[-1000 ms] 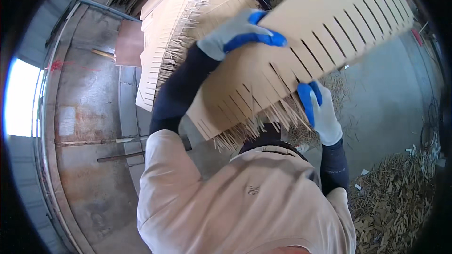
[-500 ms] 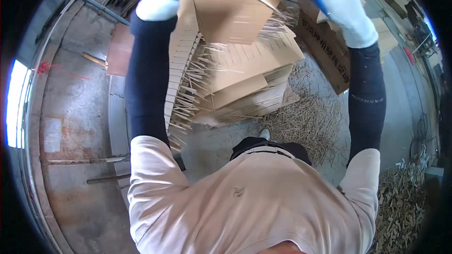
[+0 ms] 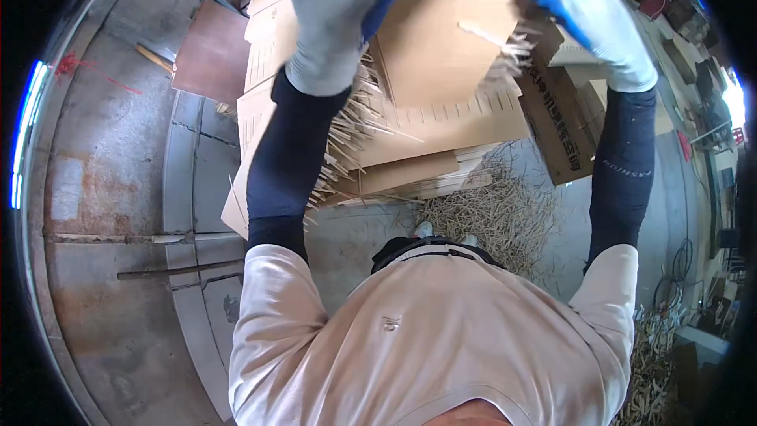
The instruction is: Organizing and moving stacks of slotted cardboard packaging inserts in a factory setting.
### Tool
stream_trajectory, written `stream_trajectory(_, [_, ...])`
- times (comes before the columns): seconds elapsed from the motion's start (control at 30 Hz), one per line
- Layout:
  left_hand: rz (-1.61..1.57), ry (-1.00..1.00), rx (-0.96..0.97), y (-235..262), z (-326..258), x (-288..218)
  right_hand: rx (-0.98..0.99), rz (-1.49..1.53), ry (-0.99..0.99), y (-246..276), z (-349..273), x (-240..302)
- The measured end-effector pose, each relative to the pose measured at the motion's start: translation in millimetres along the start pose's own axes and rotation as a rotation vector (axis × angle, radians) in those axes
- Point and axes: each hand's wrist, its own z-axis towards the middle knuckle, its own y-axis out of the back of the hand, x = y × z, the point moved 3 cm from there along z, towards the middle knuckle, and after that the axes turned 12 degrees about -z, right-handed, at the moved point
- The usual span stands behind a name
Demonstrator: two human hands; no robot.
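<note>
Both my hands wear white gloves with blue-coated palms and fingers. At the top of the view, my left hand (image 3: 335, 20) grips the upper left side of a brown cardboard sheet (image 3: 430, 55), part of that grip running out of view. Over the sheet's upper right side reaches my right hand (image 3: 579, 12), its fingers stretched apart beside narrow strips (image 3: 482, 34). Whether these fingers touch the strips I cannot tell. The sheet's lower part and the strips at its right side are blurred. Below it lies a stack of slotted cardboard (image 3: 449, 122) with many thin strips (image 3: 359, 122) sticking out.
Cut strips (image 3: 489, 213) litter the floor beside my feet. A printed cardboard box (image 3: 556, 130) stands right of the stack. At far left lie a reddish-brown board (image 3: 209, 55) and a long bar (image 3: 177, 270). More scraps (image 3: 650, 355) are heaped at lower right, near a coiled cable (image 3: 674, 276).
My left hand has come rightward and lower, and its fingers now show over the sheet. The sheet has shifted right and down in view. The right hand has turned inward toward the strips.
</note>
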Motion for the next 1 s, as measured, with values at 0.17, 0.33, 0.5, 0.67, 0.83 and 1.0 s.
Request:
stream_trajectory(0.17, [-0.199, 0.047, -0.152, 38.0, -51.5, 55.4, -0.057, 0.038, 0.239, -38.2, 7.7, -29.2])
stream_trajectory(0.33, [-0.265, 0.117, -0.244, 33.6, -56.8, 50.0, -0.209, 0.535, 0.149, -58.9, 8.8, -16.9])
stream_trajectory(0.5, [-0.149, 0.100, -0.248, 26.4, -54.3, 42.4, -0.262, 0.546, 0.154, -63.1, 4.4, -24.8])
stream_trajectory(0.67, [-0.012, 0.135, -0.158, 28.9, -69.0, 47.3, -0.207, 0.526, 0.137, -53.8, 7.9, -39.1])
stream_trajectory(0.83, [0.104, 0.297, -0.350, 65.9, -177.1, 100.6, -0.122, 0.574, 0.008, -52.2, 2.0, -31.4])
stream_trajectory(1.0, [0.032, 0.484, -0.582, 34.0, -201.6, 142.8, -0.251, 0.528, 0.172, -58.7, 8.8, -42.5])
